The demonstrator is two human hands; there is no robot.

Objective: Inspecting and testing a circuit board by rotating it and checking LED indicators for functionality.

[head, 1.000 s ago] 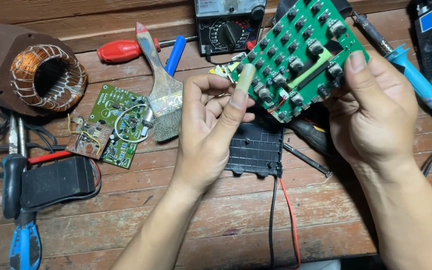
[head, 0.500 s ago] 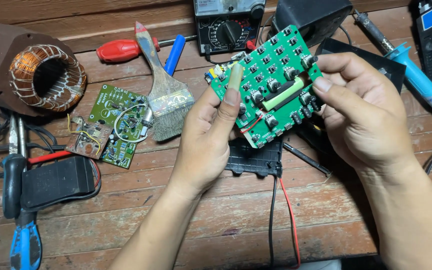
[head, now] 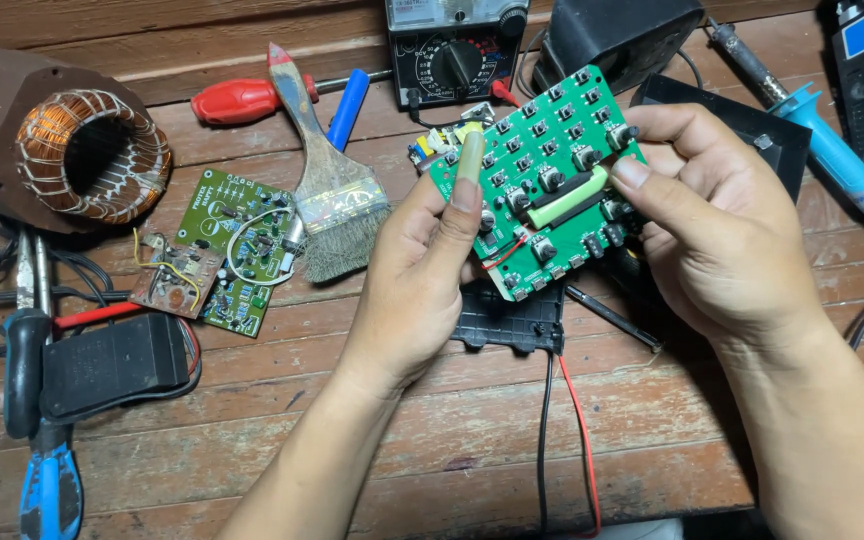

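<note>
Both my hands hold up a green circuit board (head: 537,180) studded with several small black push buttons and a pale green bar across its middle. My left hand (head: 417,285) grips the board's left edge, thumb pressed along a pale cylindrical part. My right hand (head: 717,235) pinches the right edge, thumb on the green bar. Under the board lies a black plastic casing (head: 512,320) with a red and a black wire (head: 577,430) running toward me.
On the wooden table: a copper-wound motor stator (head: 92,155), a smaller green circuit board (head: 237,245), a worn paintbrush (head: 327,205), a red-handled screwdriver (head: 247,100), a multimeter (head: 457,50), a blue soldering iron (head: 832,150), and a black adapter (head: 112,365) beside pliers (head: 37,440).
The button board has come down and left from the upper right and tilted flatter toward me. My left thumb has moved up along its left edge.
</note>
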